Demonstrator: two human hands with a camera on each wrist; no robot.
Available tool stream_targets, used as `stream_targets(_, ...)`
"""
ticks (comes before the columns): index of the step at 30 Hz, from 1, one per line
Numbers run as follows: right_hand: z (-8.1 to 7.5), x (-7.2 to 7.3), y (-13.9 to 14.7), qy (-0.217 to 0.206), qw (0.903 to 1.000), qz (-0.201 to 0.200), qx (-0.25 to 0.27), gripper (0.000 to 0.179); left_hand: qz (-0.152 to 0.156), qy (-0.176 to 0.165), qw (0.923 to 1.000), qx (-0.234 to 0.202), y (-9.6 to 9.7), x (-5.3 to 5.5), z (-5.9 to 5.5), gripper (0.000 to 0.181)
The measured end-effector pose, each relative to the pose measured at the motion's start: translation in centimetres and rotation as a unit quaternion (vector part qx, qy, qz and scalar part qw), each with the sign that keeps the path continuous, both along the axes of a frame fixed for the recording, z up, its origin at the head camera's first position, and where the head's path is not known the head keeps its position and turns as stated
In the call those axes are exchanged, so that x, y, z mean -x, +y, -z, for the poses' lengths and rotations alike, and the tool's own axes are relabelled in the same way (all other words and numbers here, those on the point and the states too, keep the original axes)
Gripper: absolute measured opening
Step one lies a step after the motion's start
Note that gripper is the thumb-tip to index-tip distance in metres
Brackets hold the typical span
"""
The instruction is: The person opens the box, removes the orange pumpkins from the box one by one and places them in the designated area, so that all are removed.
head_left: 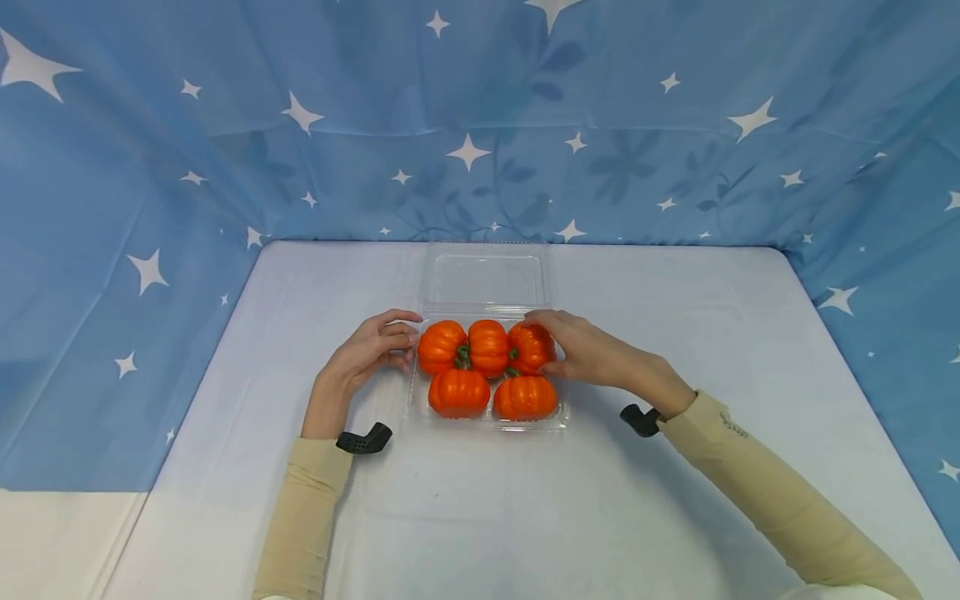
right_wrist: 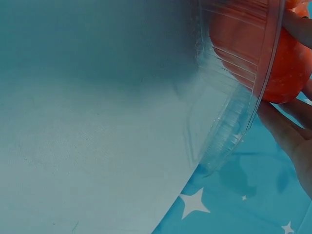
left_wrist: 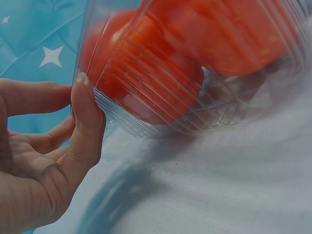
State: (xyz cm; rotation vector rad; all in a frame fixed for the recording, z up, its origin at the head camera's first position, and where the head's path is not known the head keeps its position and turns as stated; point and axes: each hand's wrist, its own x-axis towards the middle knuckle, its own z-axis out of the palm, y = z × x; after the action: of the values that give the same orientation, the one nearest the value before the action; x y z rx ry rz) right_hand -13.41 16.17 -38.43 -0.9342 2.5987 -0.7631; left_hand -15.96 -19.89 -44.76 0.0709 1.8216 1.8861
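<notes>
In the head view, a white-covered desk [head_left: 465, 517] stands in front of a blue cloth [head_left: 465, 108] printed with pale stars and leaves. A clear plastic box [head_left: 525, 425] sits on the desk, its lid [head_left: 486, 279] laid back flat on the side away from the person. Five orange pumpkins are in the box: a back-left pumpkin [head_left: 441, 347], a middle pumpkin [head_left: 488, 348] and a back-right pumpkin [head_left: 531, 348] in the far row, with a front-left pumpkin [head_left: 458, 393] and a front-right pumpkin [head_left: 526, 398] in the near row. Green stems show between them. The left hand [head_left: 367, 346] is at the box's left side. The right hand [head_left: 588, 346] reaches in from the right, its fingers over the far side of the back-right pumpkin and its thumb at the near side. Both arms wear tan sleeves [head_left: 307, 508], with a black piece [head_left: 365, 439] at each wrist.

In the left wrist view, the left grip pinches the rim of the box between thumb and forefinger; the other fingers are bent behind. Pumpkins show orange through the ribbed clear wall, and a soft shadow lies on the white cover below.

In the right wrist view, the right grip holds the back-right pumpkin, with a digit on either side of it, just beside the box's rim. Part of the pumpkin is seen through the ribbed wall, and the hand is cut off by the picture's edge.
</notes>
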Motion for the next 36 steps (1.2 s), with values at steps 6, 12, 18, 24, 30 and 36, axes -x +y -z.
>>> stream_targets(6, -0.3, -0.1, 0.4, -0.005, 0.9999, 0.010, 0.008, 0.071, -0.004, -0.009, 1.0000, 0.002, 0.0, -0.2, -0.3, 0.046)
stream_targets(12, -0.8, -0.2, 1.2, -0.020, 0.9987, 0.028, 0.037, 0.073, -0.004, -0.007, 1.0000, -0.001, 0.0, -0.2, -0.2, 0.046)
stream_targets(18, -0.4, -0.3, 2.4, -0.016, 0.9956, 0.030, 0.087, 0.069, 0.000, -0.007, 1.0000, -0.004, 0.1, -0.4, -0.3, 0.047)
stream_targets(24, 0.3, -0.3, 3.3, -0.011, 0.9909, 0.038, 0.128, 0.063, 0.001, -0.005, 1.0000, -0.002, 0.2, -0.5, -0.4, 0.048)
stream_targets(30, 0.8, -0.3, 4.4, -0.016, 0.9856, 0.065, 0.156, 0.059, -0.006, -0.007, 0.9999, -0.005, 0.2, -0.5, -0.2, 0.047)
stream_targets(36, 1.0, 0.1, 5.6, -0.020, 0.9783, 0.110, 0.174, 0.057, -0.009, -0.011, 0.9999, -0.007, 0.3, -0.3, -0.4, 0.047)
